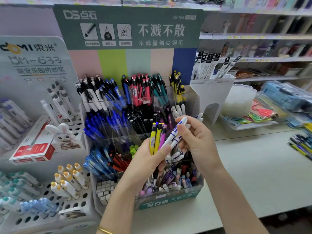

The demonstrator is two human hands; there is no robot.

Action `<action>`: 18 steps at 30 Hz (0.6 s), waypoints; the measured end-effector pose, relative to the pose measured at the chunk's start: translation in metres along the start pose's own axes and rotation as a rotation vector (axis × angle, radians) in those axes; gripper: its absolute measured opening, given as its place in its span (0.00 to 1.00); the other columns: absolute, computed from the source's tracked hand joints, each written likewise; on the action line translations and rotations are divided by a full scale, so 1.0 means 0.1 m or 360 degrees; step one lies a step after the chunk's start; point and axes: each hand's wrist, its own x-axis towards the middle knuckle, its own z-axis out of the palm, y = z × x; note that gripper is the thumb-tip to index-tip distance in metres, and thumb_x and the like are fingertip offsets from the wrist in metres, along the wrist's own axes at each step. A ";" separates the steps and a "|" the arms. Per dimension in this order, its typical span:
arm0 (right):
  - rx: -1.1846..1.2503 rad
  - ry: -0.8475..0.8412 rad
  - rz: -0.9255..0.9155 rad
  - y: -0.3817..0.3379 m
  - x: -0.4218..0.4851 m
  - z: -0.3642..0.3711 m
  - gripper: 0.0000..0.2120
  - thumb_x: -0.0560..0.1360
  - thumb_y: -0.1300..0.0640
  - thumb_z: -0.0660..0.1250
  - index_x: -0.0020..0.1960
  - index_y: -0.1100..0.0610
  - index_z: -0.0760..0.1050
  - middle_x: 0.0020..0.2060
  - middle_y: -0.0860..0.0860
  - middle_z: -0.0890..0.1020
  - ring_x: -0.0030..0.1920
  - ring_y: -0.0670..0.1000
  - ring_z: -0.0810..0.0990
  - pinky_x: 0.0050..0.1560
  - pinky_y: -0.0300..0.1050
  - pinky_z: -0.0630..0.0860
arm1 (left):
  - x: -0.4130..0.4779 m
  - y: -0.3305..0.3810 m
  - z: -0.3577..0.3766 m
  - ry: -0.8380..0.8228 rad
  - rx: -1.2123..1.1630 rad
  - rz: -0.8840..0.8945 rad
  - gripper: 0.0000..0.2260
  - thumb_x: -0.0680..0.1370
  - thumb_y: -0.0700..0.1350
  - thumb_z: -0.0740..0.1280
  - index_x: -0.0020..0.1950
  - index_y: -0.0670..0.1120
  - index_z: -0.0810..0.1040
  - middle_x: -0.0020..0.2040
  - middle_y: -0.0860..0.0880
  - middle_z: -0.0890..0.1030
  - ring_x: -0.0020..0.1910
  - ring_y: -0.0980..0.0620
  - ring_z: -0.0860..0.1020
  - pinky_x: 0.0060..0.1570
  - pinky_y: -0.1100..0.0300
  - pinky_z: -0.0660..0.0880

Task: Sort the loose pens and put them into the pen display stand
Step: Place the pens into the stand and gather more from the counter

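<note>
Left hand (148, 159) grips yellow pens (155, 141); right hand (195, 141) pinches white pen (175, 132).

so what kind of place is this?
Most likely a stationery shop: a tiered pen display stand packed with colour-grouped pens, a second branded pen stand beside it, and stocked retail shelves behind.

A pale shop surface (253, 174) carries a tiered pen display stand (168, 202) at its centre, its clear compartments packed with pens. A white perforated rack (74, 205) stands just beside it on the left, with a white castle-shaped holder (212, 95) and a clear tray (239, 126) of packets on the right. Loose pens (302, 146) lie at the far right edge.
</note>
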 end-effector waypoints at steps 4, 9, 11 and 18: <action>-0.0028 0.0107 -0.0075 -0.08 0.10 -0.12 0.05 0.78 0.60 0.64 0.51 0.55 0.77 0.31 0.50 0.75 0.26 0.46 0.72 0.26 0.35 0.70 | 0.11 0.04 0.07 0.0096 0.0052 0.0009 0.12 0.77 0.51 0.68 0.48 0.44 0.70 0.29 0.53 0.72 0.28 0.49 0.69 0.31 0.54 0.70; 0.0167 0.0321 -0.0145 -0.13 0.23 -0.31 0.05 0.78 0.61 0.63 0.51 0.55 0.76 0.30 0.48 0.77 0.25 0.45 0.71 0.24 0.35 0.69 | 0.20 0.06 0.11 0.0124 0.0140 0.0039 0.12 0.76 0.48 0.70 0.51 0.44 0.70 0.26 0.52 0.72 0.26 0.49 0.68 0.31 0.55 0.71; 0.0241 0.0491 -0.0184 -0.15 0.29 -0.40 0.05 0.78 0.61 0.63 0.51 0.55 0.76 0.31 0.47 0.76 0.25 0.43 0.71 0.24 0.34 0.70 | 0.21 0.06 0.10 0.0132 0.0192 0.0047 0.12 0.75 0.46 0.71 0.53 0.45 0.71 0.27 0.52 0.71 0.25 0.51 0.68 0.30 0.58 0.71; -0.0681 0.0818 -0.0707 -0.12 0.41 -0.59 0.10 0.78 0.57 0.63 0.59 0.52 0.74 0.39 0.45 0.78 0.36 0.45 0.76 0.40 0.45 0.76 | 0.25 0.00 0.07 0.0206 0.0271 0.0059 0.09 0.77 0.44 0.69 0.50 0.46 0.69 0.26 0.51 0.72 0.26 0.51 0.69 0.34 0.57 0.72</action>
